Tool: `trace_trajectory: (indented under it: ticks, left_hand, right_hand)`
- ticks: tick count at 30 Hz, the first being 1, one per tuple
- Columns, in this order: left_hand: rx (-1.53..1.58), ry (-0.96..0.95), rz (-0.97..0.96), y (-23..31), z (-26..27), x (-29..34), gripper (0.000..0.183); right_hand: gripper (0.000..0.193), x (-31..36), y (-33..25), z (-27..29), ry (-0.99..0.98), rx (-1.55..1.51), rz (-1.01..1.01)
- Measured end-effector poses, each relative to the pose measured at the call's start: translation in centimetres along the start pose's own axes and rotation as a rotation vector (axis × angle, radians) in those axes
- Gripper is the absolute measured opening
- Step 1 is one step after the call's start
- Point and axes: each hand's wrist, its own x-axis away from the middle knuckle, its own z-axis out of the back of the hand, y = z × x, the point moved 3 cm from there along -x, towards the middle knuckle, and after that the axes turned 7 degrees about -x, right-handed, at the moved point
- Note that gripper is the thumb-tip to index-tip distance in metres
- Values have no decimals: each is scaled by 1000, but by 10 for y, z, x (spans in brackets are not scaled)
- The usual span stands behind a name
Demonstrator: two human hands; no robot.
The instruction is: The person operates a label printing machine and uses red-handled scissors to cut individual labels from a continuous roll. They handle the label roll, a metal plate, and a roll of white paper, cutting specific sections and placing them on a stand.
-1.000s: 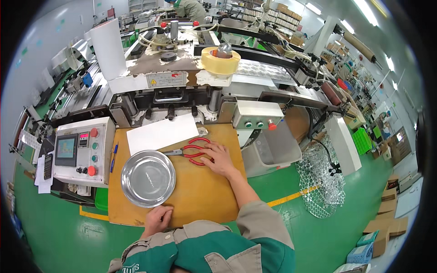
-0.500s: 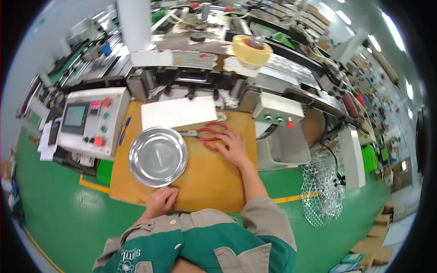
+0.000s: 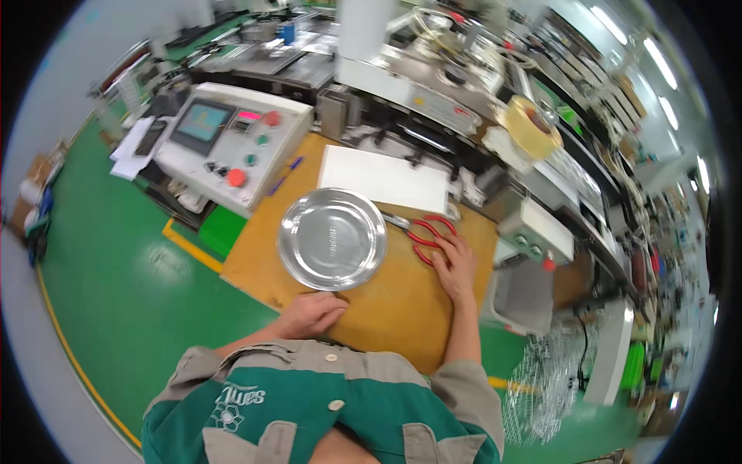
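A round, shiny metal dish [image 3: 332,240] lies on the brown work board. My left hand [image 3: 311,313] rests at the board's near edge, just below the dish's rim, with its fingers curled in and nothing showing in them. Right of the dish lie red-handled pliers [image 3: 421,232], their dark jaws pointing to the dish rim. Several red handle arms overlap there, and I cannot tell if they belong to one tool or two. My right hand [image 3: 456,267] lies over the handle ends, fingers loosely spread and touching them, not wrapped round.
A white sheet [image 3: 384,179] lies behind the dish, beside a blue pen [image 3: 286,176]. On the left stands a control box [image 3: 232,143] with buttons and a screen. Machinery with a yellow tape roll [image 3: 532,127] lines the back. A grey bin [image 3: 522,298] stands at the right.
The whole view has turned, so the board, dish and pliers appear shifted right and tilted. Both hands keep about the same places beside the dish and pliers.
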Motion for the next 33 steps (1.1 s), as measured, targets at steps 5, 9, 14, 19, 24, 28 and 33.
trace_trajectory:
  ticks: [5,9,14,19,24,28,33]
  left_hand:
    - [33,30,-75,-5,3,7,12]
    - [74,7,-88,-9,-1,7,12]
    - [109,-1,-78,-5,0,8,12]
    - [130,5,-77,-5,-1,7,12]
    - [125,33,-96,-6,-2,8,10]
    - [114,19,-88,-2,4,9,10]
    - [91,-15,-95,-5,3,4,12]
  right_hand:
    - [26,6,-3,3,30,7,78]
    - [29,8,3,-3,-16,0,16]
    - [28,5,1,6,-42,-2,15]
    - [18,7,-2,7,25,-50,23]
    - [14,8,0,5,37,-44,56]
    - [14,7,-11,11,51,-66,20]
    - [13,12,1,10,119,-102,54]
